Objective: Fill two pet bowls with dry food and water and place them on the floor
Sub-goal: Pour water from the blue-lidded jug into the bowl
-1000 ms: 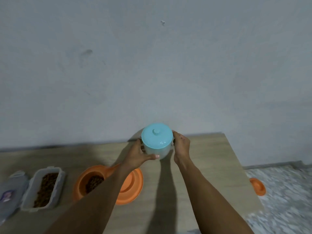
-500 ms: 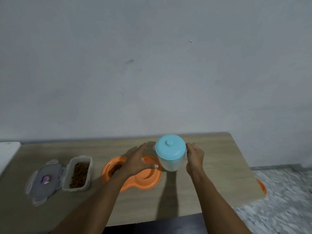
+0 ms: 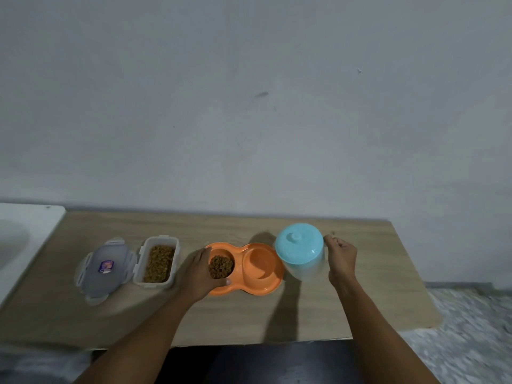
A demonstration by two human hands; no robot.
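Two hands worked at the bench (image 3: 374, 286). The left hand (image 3: 198, 268) gripped the left end of the orange double bowl (image 3: 260, 263), fingers curled round its rim, and kibble (image 3: 220, 266) lay in the bowl's left well. A blue-lidded jug (image 3: 299, 246) stood just right of the bowl. The right hand (image 3: 342, 256) had curled fingers against the jug; whether they gripped it, I couldn't tell. An open tub (image 3: 158, 263) and its lid (image 3: 104, 268) sat further left.

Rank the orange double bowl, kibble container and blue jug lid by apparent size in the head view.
1. orange double bowl
2. kibble container
3. blue lid; it sits higher, nearer the camera, so 2 versus 3 is unsure.
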